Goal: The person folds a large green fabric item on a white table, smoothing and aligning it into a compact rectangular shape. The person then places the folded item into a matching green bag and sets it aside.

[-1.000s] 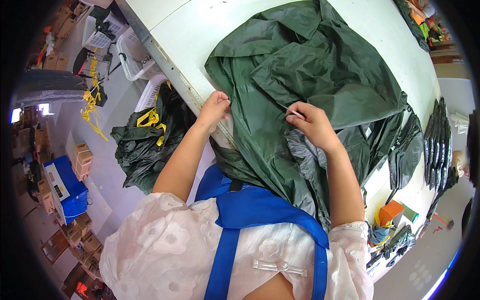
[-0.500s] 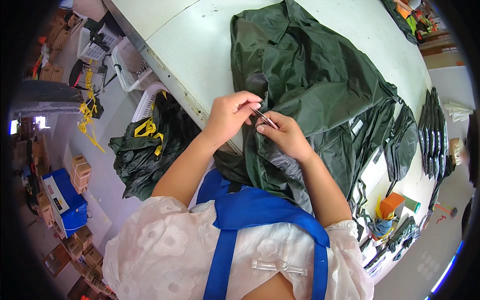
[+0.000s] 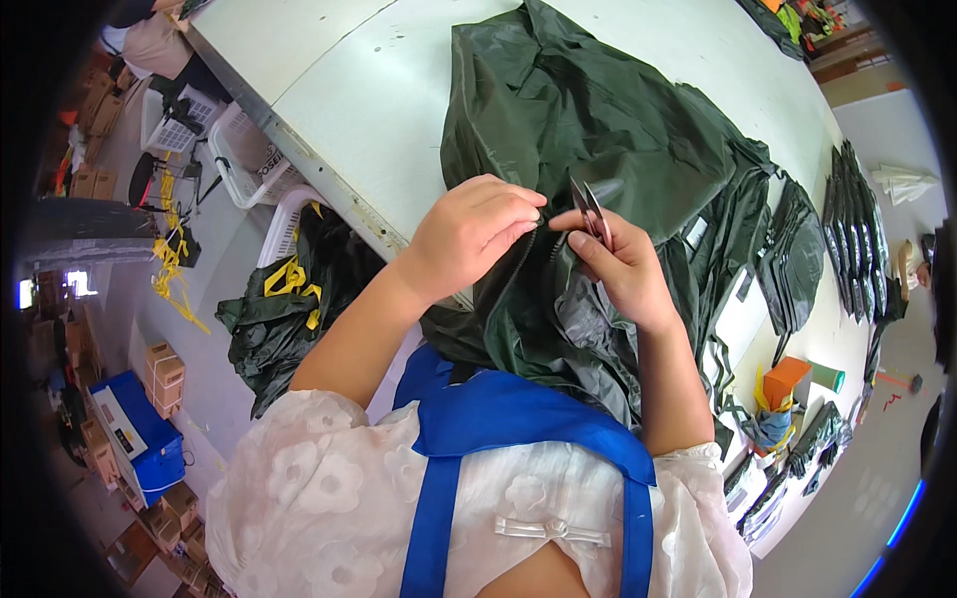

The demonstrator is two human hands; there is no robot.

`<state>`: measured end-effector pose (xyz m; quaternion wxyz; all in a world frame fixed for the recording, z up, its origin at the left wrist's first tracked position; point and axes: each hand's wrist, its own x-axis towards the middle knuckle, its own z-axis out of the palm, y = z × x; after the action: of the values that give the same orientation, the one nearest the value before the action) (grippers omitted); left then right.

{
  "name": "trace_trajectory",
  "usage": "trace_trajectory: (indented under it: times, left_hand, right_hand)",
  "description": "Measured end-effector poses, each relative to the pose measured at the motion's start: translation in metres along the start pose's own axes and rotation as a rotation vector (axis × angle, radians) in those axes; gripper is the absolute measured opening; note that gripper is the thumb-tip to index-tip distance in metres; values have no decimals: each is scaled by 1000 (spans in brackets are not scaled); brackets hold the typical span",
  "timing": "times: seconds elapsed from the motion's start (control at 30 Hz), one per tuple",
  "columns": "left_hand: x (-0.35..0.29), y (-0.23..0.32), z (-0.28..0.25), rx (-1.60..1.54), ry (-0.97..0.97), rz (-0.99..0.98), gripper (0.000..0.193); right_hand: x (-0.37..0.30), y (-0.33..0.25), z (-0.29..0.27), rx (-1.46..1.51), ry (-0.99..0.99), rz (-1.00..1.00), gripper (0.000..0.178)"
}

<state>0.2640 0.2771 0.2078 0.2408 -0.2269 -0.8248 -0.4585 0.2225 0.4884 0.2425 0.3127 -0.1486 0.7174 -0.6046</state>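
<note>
A dark green coat-like garment of thin, shiny cloth lies bunched over the table's near edge and hangs down by my apron. My left hand is closed, thumb and fingertips pinching the garment's edge at the top of a zip. Close to its right, my right hand grips thread snips in the palm, with the two blades pointing up and apart. The forefinger and thumb of that hand reach to the cloth beside the zip. What the left fingertips hold is partly hidden.
The white table has a metal edge on the left. Below that side stand white baskets and a heap of dark green cloth with yellow ties. Stacked dark garments and an orange box lie right. A person stands far left.
My hands have moved slightly apart. The snips have turned from lying between both hands to pointing up in my right hand. A person has come into view at the upper left.
</note>
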Motion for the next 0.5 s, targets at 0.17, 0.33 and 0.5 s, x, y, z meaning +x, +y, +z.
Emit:
trace_trajectory:
  times: [0.17,0.33,0.5]
  left_hand:
    - [3,21,7,-78,53,-61,12]
    - [2,26,7,-115,18,-43,13]
    - [1,28,4,-149,-102,-22,14]
  right_hand:
    - [-8,-2,6,-182,115,-202,19]
    - [-11,-12,5,-252,89,-181,20]
    - [-13,-9,8,-305,162,-251,19]
